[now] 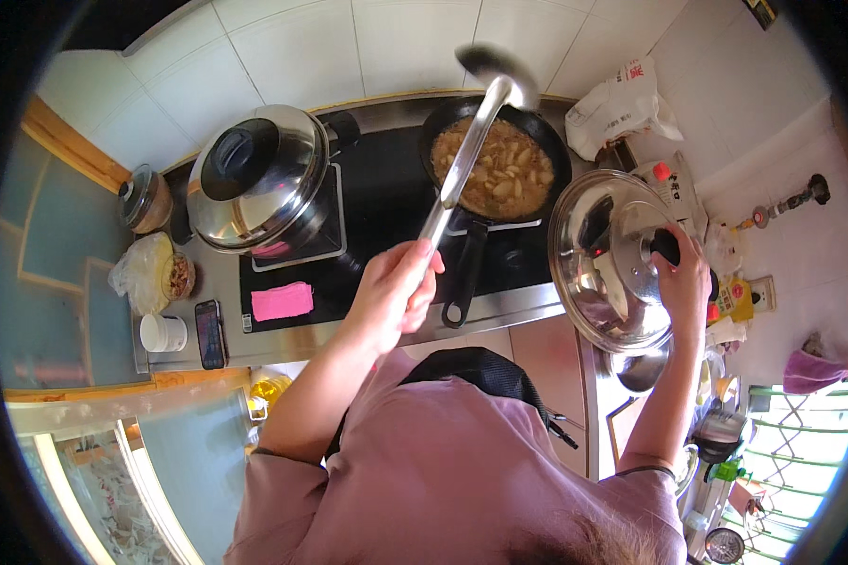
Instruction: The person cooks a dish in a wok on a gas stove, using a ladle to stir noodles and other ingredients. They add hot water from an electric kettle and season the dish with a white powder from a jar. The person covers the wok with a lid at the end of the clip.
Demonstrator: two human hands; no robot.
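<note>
In my left hand is the handle of a metal ladle, raised across the view with its bowl end up near the tiled wall. Behind it a black frying pan sits on the right burner, filled with pale sliced food in brown liquid. The pan's long handle points towards me. My right hand grips the black knob of a shiny pan lid, which is tilted on edge to the right of the pan.
A large lidded steel pot stands on the left burner. A pink cloth lies on the black cooktop. Further left are a phone, a white jar and a bowl of food. A white bag leans in the right corner.
</note>
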